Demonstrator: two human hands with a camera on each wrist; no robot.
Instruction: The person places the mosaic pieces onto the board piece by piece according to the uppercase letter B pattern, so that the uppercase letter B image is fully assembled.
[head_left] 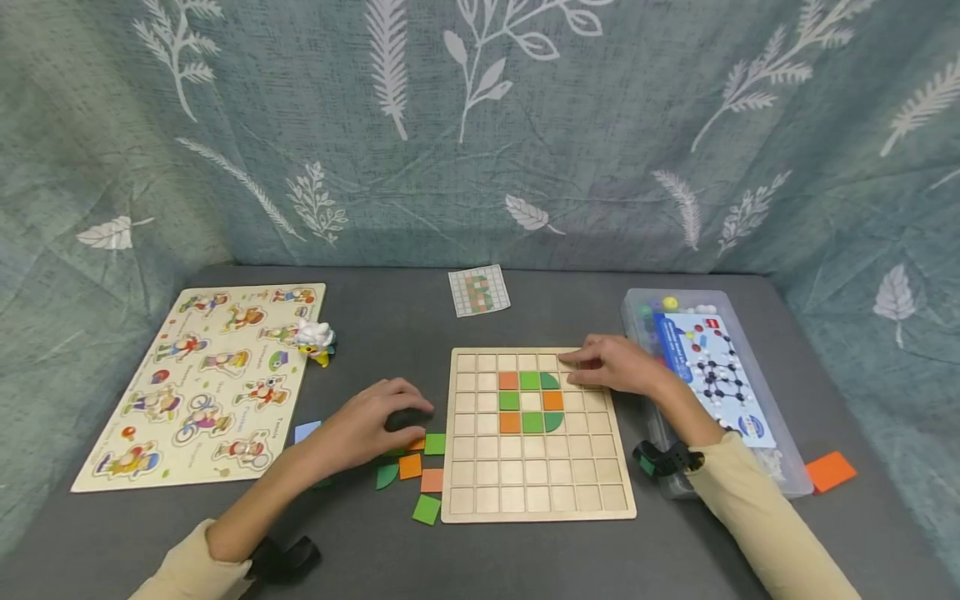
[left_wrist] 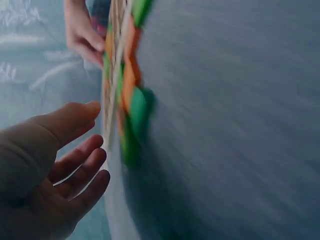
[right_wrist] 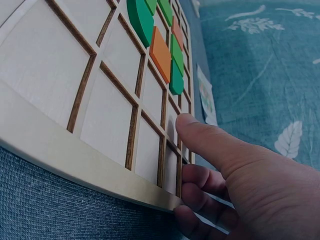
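Observation:
My left hand (head_left: 371, 421) hovers over loose tiles left of the board, thumb and fingers apart with nothing between them. Under and beside it lie a green square tile (head_left: 434, 443), an orange square tile (head_left: 410, 466) and a dark green rounded tile (head_left: 387, 476). At the far right corner of the wooden grid board (head_left: 480, 497), my right hand (head_left: 618, 364) rests with loosely bent fingers. In the right wrist view its thumb (right_wrist: 212, 142) overlaps the grid and its fingertips are right at the corner. Orange, green and rounded dark green tiles ring one bare cell on the board.
A small pattern card (head_left: 480, 292) lies behind the board. To the left are a picture puzzle board (head_left: 202, 375) and a small toy figure (head_left: 315, 340). A plastic box (head_left: 708, 383) with a molecule-model leaflet stands at right, beside an orange piece (head_left: 830, 472).

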